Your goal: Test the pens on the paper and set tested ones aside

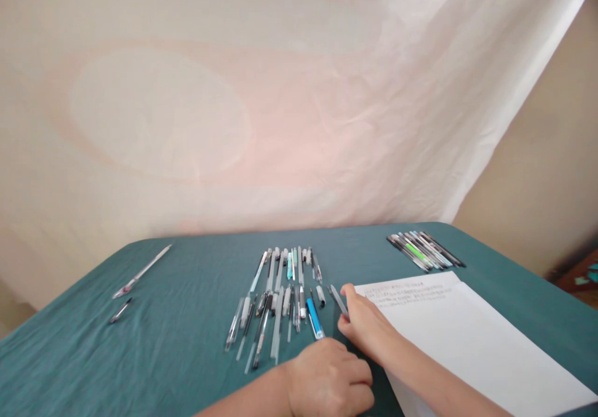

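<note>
My right hand (pixel 367 328) rests at the left edge of a white sheet of paper (pixel 471 342) and pinches a grey pen (pixel 337 300) that points away from me. My left hand (pixel 329 379) lies on the teal tablecloth (pixel 187 342) just in front of a spread of several pens (pixel 280 298), with its fingers curled in a loose fist; a blue pen (pixel 314 317) ends right at its knuckles. Whether anything is inside that fist is hidden.
A second bundle of several pens (pixel 424 250), one green, lies at the far right of the table. A long clear pen (pixel 141 272) and a short dark pen part (pixel 120 310) lie far left. A pale cloth backdrop (pixel 261 105) hangs behind the table.
</note>
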The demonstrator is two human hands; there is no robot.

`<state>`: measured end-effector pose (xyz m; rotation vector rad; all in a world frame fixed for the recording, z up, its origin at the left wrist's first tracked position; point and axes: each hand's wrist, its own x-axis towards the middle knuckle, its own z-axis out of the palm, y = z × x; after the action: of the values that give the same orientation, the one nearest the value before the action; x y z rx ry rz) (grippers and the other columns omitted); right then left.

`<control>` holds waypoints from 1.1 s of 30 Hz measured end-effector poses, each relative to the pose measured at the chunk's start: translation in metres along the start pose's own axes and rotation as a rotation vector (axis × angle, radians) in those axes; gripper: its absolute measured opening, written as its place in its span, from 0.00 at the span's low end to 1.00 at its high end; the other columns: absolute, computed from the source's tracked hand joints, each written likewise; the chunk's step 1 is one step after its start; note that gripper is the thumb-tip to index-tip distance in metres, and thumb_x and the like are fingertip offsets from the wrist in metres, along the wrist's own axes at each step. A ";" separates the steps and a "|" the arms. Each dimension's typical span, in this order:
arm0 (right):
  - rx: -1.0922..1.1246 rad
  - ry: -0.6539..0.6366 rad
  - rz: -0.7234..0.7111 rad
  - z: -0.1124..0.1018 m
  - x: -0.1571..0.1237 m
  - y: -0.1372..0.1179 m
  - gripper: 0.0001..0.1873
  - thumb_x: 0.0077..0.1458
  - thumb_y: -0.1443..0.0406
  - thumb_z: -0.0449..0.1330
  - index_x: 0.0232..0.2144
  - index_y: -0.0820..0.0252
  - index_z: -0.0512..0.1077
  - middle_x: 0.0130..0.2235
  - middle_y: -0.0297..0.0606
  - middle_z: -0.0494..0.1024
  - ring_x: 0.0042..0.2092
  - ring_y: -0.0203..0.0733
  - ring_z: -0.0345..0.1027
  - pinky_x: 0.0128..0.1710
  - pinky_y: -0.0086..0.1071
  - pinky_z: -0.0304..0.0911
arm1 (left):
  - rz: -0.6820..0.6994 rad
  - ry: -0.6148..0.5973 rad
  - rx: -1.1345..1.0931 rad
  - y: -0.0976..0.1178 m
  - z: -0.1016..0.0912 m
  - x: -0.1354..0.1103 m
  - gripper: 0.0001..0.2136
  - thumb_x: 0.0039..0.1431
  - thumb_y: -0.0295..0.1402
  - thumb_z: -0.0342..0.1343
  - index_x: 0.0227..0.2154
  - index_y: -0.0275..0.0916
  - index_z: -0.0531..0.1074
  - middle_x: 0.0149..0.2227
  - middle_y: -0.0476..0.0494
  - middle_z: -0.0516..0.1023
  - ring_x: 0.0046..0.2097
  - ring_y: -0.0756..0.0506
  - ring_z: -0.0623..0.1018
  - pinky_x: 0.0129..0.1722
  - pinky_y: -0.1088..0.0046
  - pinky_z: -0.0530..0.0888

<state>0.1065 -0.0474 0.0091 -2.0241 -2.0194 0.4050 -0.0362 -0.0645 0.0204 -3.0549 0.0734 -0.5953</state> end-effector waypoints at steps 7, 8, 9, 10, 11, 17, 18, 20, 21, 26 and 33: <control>-0.032 0.071 0.011 0.009 0.008 0.009 0.20 0.41 0.76 0.51 0.40 0.63 0.61 0.29 0.40 0.74 0.30 0.43 0.68 0.25 0.29 0.49 | -0.212 0.152 -0.210 -0.001 0.002 -0.003 0.09 0.55 0.30 0.48 0.23 0.37 0.70 0.25 0.46 0.74 0.26 0.49 0.72 0.24 0.74 0.65; -0.007 0.078 0.015 0.011 0.010 0.012 0.20 0.41 0.75 0.52 0.40 0.63 0.61 0.27 0.38 0.73 0.29 0.42 0.67 0.25 0.29 0.48 | -0.277 0.202 -0.271 -0.001 0.000 -0.003 0.09 0.55 0.29 0.47 0.24 0.37 0.70 0.26 0.44 0.74 0.27 0.49 0.72 0.26 0.75 0.66; 0.031 0.088 0.017 0.012 0.012 0.016 0.20 0.40 0.75 0.52 0.40 0.62 0.62 0.25 0.36 0.72 0.27 0.41 0.66 0.24 0.29 0.48 | -0.354 0.261 -0.339 -0.001 -0.001 -0.002 0.09 0.56 0.28 0.46 0.25 0.36 0.70 0.27 0.43 0.74 0.29 0.49 0.73 0.28 0.75 0.67; 0.086 0.095 0.011 0.014 0.014 0.019 0.20 0.40 0.75 0.53 0.40 0.62 0.62 0.23 0.33 0.70 0.26 0.39 0.65 0.24 0.28 0.48 | -0.444 0.329 -0.408 -0.002 -0.002 -0.001 0.10 0.57 0.27 0.45 0.25 0.36 0.70 0.28 0.43 0.74 0.30 0.48 0.73 0.30 0.75 0.68; 0.159 0.096 -0.002 0.014 0.016 0.022 0.19 0.40 0.74 0.54 0.39 0.62 0.62 0.21 0.31 0.68 0.25 0.38 0.63 0.24 0.28 0.49 | -0.548 0.401 -0.479 -0.003 -0.002 0.000 0.10 0.58 0.28 0.45 0.25 0.36 0.70 0.28 0.42 0.73 0.32 0.48 0.73 0.32 0.74 0.68; 0.762 0.095 -0.150 0.007 0.017 0.029 0.18 0.48 0.68 0.54 0.43 0.59 0.59 0.23 0.27 0.66 0.23 0.33 0.60 0.22 0.25 0.53 | -1.160 0.775 -1.139 -0.018 0.007 0.011 0.07 0.56 0.35 0.51 0.31 0.36 0.65 0.23 0.51 0.66 0.24 0.51 0.69 0.24 0.75 0.69; 0.826 0.111 -0.172 0.005 0.015 0.028 0.17 0.49 0.67 0.54 0.44 0.58 0.59 0.24 0.27 0.66 0.23 0.33 0.59 0.22 0.25 0.54 | -1.186 0.790 -1.160 -0.020 0.008 0.012 0.08 0.55 0.35 0.52 0.33 0.35 0.65 0.26 0.50 0.67 0.25 0.51 0.69 0.24 0.75 0.69; 0.905 0.128 -0.217 0.004 0.010 0.024 0.16 0.51 0.65 0.54 0.44 0.57 0.58 0.26 0.28 0.67 0.23 0.32 0.59 0.23 0.25 0.54 | -1.216 0.800 -1.185 -0.024 0.009 0.012 0.10 0.53 0.34 0.54 0.35 0.35 0.64 0.30 0.47 0.68 0.27 0.51 0.70 0.25 0.76 0.69; 0.927 0.130 -0.237 0.003 0.008 0.022 0.16 0.52 0.64 0.55 0.44 0.57 0.59 0.26 0.28 0.67 0.23 0.32 0.58 0.22 0.25 0.54 | -1.220 0.794 -1.186 -0.026 0.008 0.012 0.11 0.53 0.34 0.55 0.36 0.34 0.64 0.31 0.47 0.69 0.28 0.51 0.71 0.25 0.76 0.69; 0.998 0.097 -0.308 0.000 -0.005 0.008 0.11 0.55 0.62 0.54 0.41 0.58 0.61 0.25 0.28 0.66 0.23 0.30 0.58 0.21 0.24 0.53 | -1.209 0.784 -1.208 -0.028 0.006 0.012 0.09 0.51 0.35 0.57 0.31 0.34 0.66 0.27 0.49 0.69 0.27 0.51 0.70 0.26 0.77 0.67; 1.121 -0.003 -0.302 -0.001 -0.005 0.008 0.10 0.56 0.58 0.54 0.35 0.59 0.64 0.22 0.26 0.63 0.17 0.27 0.54 0.13 0.21 0.52 | -1.169 0.843 -1.165 -0.042 -0.012 0.008 0.11 0.49 0.39 0.59 0.25 0.36 0.66 0.21 0.53 0.67 0.24 0.52 0.67 0.26 0.78 0.64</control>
<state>0.1140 -0.0524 0.0072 -1.0066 -1.4695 1.1321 -0.0313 -0.0235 0.0357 -2.9363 -2.0679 -2.5467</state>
